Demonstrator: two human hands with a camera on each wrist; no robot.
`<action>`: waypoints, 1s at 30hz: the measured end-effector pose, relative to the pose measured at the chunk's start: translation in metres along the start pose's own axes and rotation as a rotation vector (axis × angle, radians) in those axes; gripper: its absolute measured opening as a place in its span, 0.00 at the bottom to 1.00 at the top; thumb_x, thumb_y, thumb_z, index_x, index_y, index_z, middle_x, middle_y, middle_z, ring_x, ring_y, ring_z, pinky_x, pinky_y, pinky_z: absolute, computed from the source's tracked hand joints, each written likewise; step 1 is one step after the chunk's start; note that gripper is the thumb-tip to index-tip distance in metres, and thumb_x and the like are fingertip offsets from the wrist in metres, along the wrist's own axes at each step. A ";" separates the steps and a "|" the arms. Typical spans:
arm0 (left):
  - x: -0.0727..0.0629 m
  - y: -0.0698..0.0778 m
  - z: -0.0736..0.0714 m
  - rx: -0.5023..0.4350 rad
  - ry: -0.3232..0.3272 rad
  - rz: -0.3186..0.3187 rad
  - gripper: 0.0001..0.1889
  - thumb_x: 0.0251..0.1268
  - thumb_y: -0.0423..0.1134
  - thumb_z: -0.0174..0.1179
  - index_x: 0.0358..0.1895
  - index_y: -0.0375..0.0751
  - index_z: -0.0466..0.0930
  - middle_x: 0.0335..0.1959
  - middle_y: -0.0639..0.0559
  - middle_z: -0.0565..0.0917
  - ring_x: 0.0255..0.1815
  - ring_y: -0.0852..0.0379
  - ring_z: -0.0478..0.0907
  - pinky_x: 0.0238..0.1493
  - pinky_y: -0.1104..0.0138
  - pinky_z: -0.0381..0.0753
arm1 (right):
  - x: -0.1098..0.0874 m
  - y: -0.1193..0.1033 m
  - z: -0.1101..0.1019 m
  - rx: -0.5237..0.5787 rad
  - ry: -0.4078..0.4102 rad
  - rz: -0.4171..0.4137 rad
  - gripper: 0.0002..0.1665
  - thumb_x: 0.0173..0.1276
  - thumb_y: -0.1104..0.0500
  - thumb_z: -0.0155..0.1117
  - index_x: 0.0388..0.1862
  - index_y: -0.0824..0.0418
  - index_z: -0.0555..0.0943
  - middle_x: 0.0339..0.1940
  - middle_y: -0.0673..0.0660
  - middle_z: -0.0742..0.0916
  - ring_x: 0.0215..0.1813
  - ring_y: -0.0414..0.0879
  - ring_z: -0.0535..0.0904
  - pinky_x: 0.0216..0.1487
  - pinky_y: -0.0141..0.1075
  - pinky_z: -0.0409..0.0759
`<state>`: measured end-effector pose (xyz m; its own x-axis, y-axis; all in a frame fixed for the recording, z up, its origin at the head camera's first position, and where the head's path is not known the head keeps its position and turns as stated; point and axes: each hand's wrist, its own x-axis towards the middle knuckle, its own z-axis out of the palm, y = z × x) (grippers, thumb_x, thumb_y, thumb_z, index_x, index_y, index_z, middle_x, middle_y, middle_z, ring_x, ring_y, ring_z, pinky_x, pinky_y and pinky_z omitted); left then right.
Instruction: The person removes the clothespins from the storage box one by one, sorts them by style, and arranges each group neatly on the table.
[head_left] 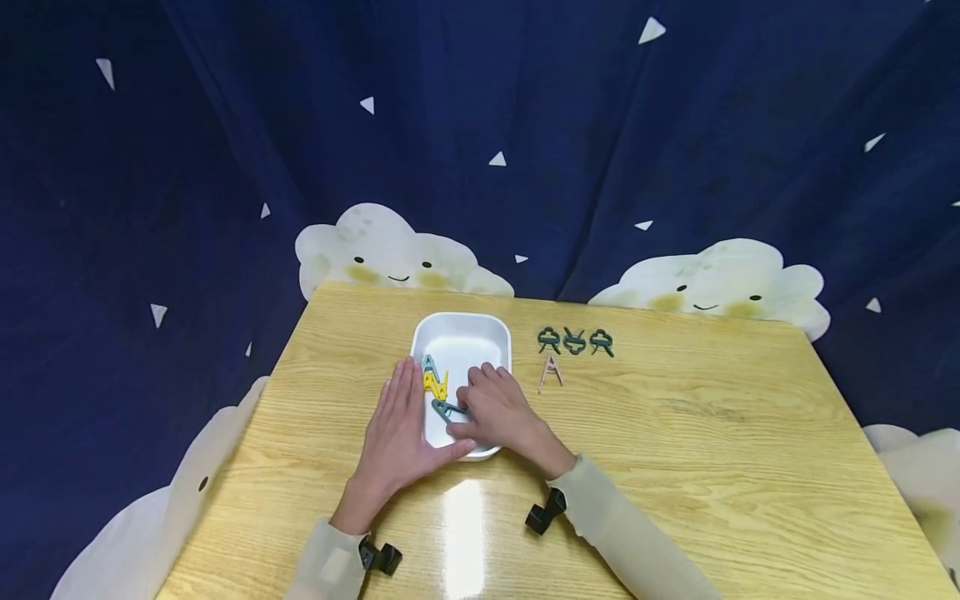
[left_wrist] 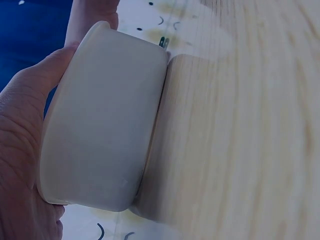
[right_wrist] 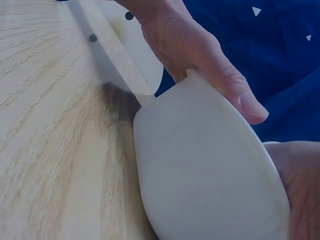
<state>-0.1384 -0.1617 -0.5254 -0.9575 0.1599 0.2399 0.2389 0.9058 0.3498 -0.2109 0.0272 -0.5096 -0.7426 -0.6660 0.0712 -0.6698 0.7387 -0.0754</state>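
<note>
Pinching a green clip (head_left: 442,407) — right hand (head_left: 495,410); lying spread against the white tray (head_left: 461,340) — left hand (head_left: 399,433)

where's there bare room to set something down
Widest: tabletop right of the pink clip and three dark green clips. Also inside the white tray, beyond the blue clip. Crowded: between left hand and right hand, around yellow clips and grey-green clip.

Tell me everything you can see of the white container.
The white container is an open-topped, plastic-looking tub with rounded corners, smooth walls and a thin rim. It stands upright on the wooden table. The left hand rests along its left rim, thumb over the near edge; the right hand reaches inside. Coloured clips lie toward its left side.
</note>
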 end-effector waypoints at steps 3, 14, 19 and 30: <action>0.000 0.000 0.000 0.006 0.000 0.001 0.75 0.47 0.89 0.53 0.84 0.29 0.43 0.86 0.36 0.45 0.88 0.44 0.38 0.85 0.51 0.47 | 0.000 0.000 0.001 -0.008 0.019 -0.016 0.24 0.60 0.30 0.72 0.27 0.47 0.82 0.32 0.48 0.75 0.39 0.47 0.67 0.41 0.39 0.69; 0.001 0.001 -0.001 0.010 0.000 0.004 0.75 0.47 0.89 0.53 0.84 0.29 0.44 0.86 0.34 0.46 0.87 0.43 0.40 0.85 0.52 0.47 | 0.000 0.001 -0.001 -0.011 0.023 -0.051 0.27 0.59 0.27 0.71 0.26 0.47 0.84 0.32 0.47 0.75 0.38 0.46 0.67 0.41 0.38 0.69; 0.001 0.001 -0.002 -0.003 -0.009 -0.007 0.75 0.47 0.89 0.53 0.84 0.30 0.43 0.86 0.36 0.44 0.88 0.46 0.35 0.85 0.52 0.45 | 0.001 0.001 -0.002 -0.005 0.009 -0.068 0.31 0.59 0.23 0.69 0.34 0.49 0.87 0.35 0.48 0.77 0.40 0.46 0.68 0.42 0.39 0.71; 0.001 0.000 -0.002 -0.021 -0.012 -0.010 0.75 0.47 0.89 0.54 0.84 0.30 0.43 0.87 0.38 0.41 0.88 0.45 0.37 0.86 0.53 0.44 | 0.006 0.003 -0.008 0.040 -0.098 -0.167 0.39 0.52 0.38 0.82 0.62 0.49 0.85 0.46 0.50 0.79 0.46 0.47 0.69 0.48 0.38 0.73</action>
<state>-0.1387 -0.1622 -0.5236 -0.9618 0.1552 0.2255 0.2321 0.8992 0.3710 -0.2173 0.0263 -0.5019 -0.6167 -0.7871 -0.0110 -0.7816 0.6140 -0.1101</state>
